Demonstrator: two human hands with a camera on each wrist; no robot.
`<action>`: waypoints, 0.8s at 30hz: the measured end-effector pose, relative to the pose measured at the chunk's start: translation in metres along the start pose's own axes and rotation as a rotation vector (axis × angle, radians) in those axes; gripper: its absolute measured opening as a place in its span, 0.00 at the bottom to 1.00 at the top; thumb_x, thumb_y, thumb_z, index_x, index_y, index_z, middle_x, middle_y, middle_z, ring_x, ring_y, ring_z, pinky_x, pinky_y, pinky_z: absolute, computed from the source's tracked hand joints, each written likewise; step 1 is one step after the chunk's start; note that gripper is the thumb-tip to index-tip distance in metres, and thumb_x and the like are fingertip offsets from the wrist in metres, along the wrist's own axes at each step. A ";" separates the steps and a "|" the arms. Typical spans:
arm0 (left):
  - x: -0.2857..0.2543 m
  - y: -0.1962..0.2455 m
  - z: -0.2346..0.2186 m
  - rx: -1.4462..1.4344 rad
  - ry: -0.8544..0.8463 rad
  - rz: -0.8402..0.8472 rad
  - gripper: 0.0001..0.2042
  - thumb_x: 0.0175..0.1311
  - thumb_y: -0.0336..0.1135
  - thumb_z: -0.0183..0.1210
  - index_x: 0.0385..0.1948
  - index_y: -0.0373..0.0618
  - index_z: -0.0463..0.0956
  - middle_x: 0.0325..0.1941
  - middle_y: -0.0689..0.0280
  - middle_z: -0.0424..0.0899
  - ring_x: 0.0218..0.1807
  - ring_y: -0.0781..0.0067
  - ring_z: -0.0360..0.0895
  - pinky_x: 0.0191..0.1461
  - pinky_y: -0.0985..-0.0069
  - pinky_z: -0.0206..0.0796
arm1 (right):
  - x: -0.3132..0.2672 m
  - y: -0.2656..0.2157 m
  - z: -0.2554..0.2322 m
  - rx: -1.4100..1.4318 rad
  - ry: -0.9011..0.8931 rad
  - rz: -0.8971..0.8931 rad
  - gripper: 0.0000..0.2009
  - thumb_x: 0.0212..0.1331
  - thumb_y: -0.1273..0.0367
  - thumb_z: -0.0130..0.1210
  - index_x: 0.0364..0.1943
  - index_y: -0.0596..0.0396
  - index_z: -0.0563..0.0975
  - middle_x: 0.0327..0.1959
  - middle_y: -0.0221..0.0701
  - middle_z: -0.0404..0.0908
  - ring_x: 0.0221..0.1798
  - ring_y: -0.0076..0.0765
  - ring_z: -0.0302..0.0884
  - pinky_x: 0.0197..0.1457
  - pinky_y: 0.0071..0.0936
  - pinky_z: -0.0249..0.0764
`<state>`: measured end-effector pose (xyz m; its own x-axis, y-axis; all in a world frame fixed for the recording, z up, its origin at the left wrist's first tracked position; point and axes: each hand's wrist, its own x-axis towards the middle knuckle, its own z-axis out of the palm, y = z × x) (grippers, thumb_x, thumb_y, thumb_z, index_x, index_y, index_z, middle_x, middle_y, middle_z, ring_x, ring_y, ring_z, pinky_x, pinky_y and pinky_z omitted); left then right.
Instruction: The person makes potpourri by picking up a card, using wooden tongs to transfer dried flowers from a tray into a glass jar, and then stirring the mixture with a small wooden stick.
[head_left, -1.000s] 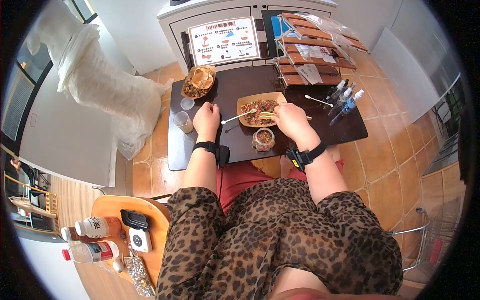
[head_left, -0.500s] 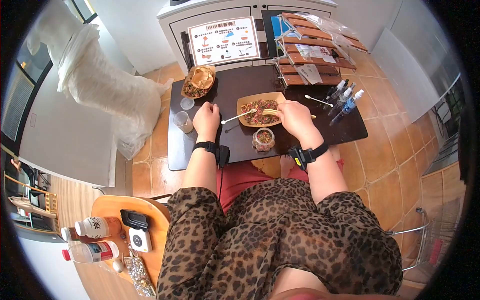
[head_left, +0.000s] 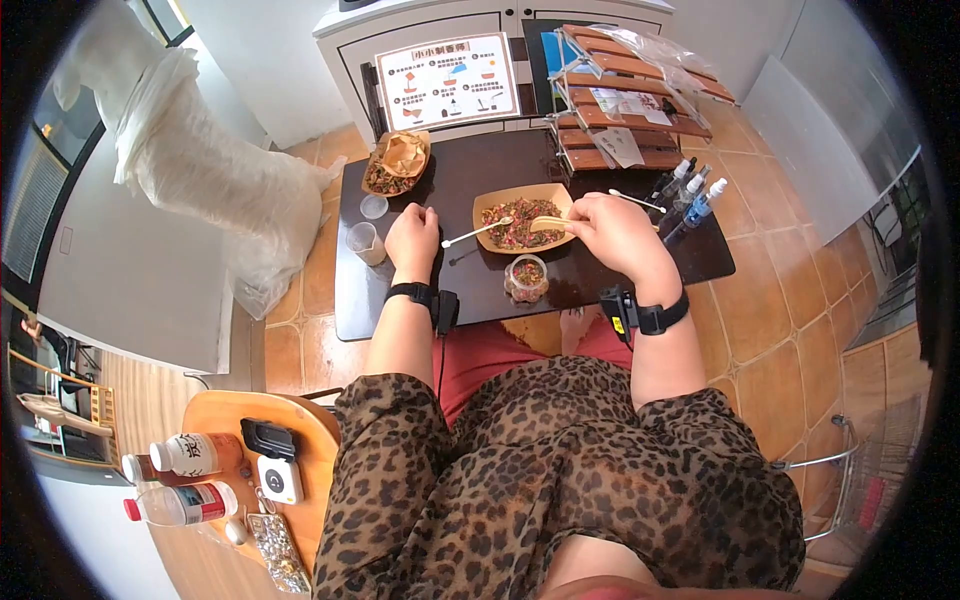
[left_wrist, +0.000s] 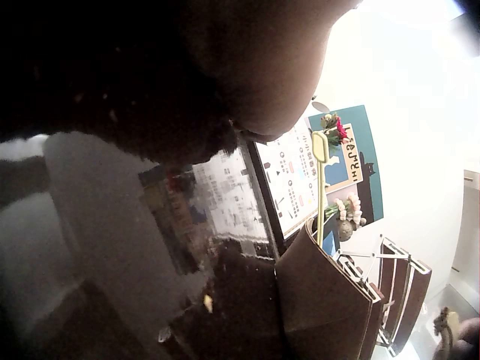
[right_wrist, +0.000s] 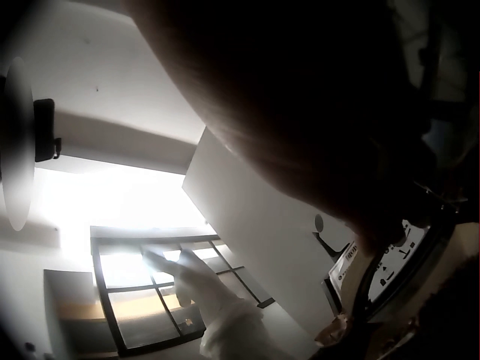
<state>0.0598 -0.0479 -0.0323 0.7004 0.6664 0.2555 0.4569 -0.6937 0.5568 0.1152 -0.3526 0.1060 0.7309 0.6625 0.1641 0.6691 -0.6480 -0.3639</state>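
Note:
My right hand [head_left: 612, 228] pinches yellowish wooden tongs [head_left: 550, 224], their tips over the right part of a brown paper tray [head_left: 482, 196]. Mixed dried petals and herbs [head_left: 520, 222] cover the tray's bottom. A small pale spoon [head_left: 474, 236] lies across its left rim, handle sticking out toward my left hand [head_left: 411, 236]. That hand rests on the table with loosely curled fingers, holding nothing. In the left wrist view the spoon [left_wrist: 321, 191] rises above the tray wall [left_wrist: 322, 300]. In front of the tray stands a clear jar [head_left: 527, 281] with similar dried bits inside.
Left of my left hand stand a clear measuring cup [head_left: 366, 245] and a small lid [head_left: 374, 207]. Another paper tray [head_left: 397, 165] holds herbs and a crumpled bag. Spray bottles [head_left: 690, 205], a second spoon [head_left: 638, 202] and a wooden rack [head_left: 630, 110] lie rightward. An instruction board [head_left: 448, 82] stands behind.
My right hand has moved right with the tongs, whose tips shifted from mid-tray toward its right side. My left hand, spoon and jar stay where they were.

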 end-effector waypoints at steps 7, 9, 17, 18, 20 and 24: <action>0.001 -0.002 0.002 -0.012 0.003 0.001 0.16 0.68 0.50 0.56 0.36 0.45 0.81 0.36 0.55 0.88 0.43 0.48 0.84 0.47 0.56 0.73 | -0.006 -0.009 0.004 -0.084 -0.154 -0.055 0.09 0.58 0.63 0.63 0.31 0.54 0.84 0.31 0.42 0.84 0.38 0.51 0.83 0.44 0.43 0.78; 0.001 -0.002 0.002 -0.009 0.004 0.000 0.16 0.68 0.50 0.56 0.36 0.45 0.81 0.37 0.56 0.88 0.43 0.48 0.84 0.47 0.56 0.73 | -0.006 -0.009 0.003 -0.093 -0.154 -0.040 0.09 0.58 0.63 0.63 0.31 0.53 0.85 0.31 0.42 0.84 0.38 0.51 0.84 0.43 0.43 0.78; 0.001 -0.002 0.003 0.002 0.003 0.001 0.16 0.68 0.50 0.56 0.36 0.45 0.82 0.37 0.56 0.88 0.43 0.49 0.84 0.46 0.56 0.74 | 0.001 0.004 0.014 -0.153 0.012 -0.012 0.09 0.56 0.65 0.65 0.31 0.57 0.85 0.32 0.42 0.84 0.39 0.52 0.84 0.45 0.45 0.78; 0.001 -0.003 0.003 0.000 0.004 0.001 0.16 0.68 0.50 0.56 0.36 0.46 0.82 0.37 0.56 0.88 0.43 0.49 0.84 0.46 0.56 0.74 | 0.002 0.008 0.018 -0.170 0.050 -0.013 0.09 0.56 0.65 0.65 0.31 0.57 0.85 0.32 0.43 0.85 0.39 0.52 0.84 0.45 0.45 0.79; 0.002 -0.004 0.005 0.001 0.009 0.002 0.16 0.67 0.50 0.56 0.36 0.46 0.82 0.37 0.56 0.88 0.43 0.49 0.84 0.46 0.56 0.74 | 0.004 0.017 0.027 -0.206 0.092 -0.011 0.09 0.56 0.65 0.65 0.31 0.58 0.84 0.34 0.43 0.85 0.39 0.52 0.84 0.46 0.45 0.79; 0.001 -0.004 0.005 -0.003 0.020 0.010 0.16 0.67 0.50 0.56 0.36 0.46 0.82 0.36 0.57 0.88 0.42 0.49 0.84 0.45 0.56 0.74 | 0.012 0.031 0.046 -0.256 0.017 0.053 0.10 0.56 0.65 0.65 0.32 0.59 0.84 0.36 0.44 0.85 0.42 0.52 0.85 0.47 0.45 0.80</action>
<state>0.0616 -0.0458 -0.0383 0.6938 0.6648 0.2771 0.4482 -0.6997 0.5564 0.1382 -0.3472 0.0541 0.7664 0.6202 0.1674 0.6407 -0.7569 -0.1291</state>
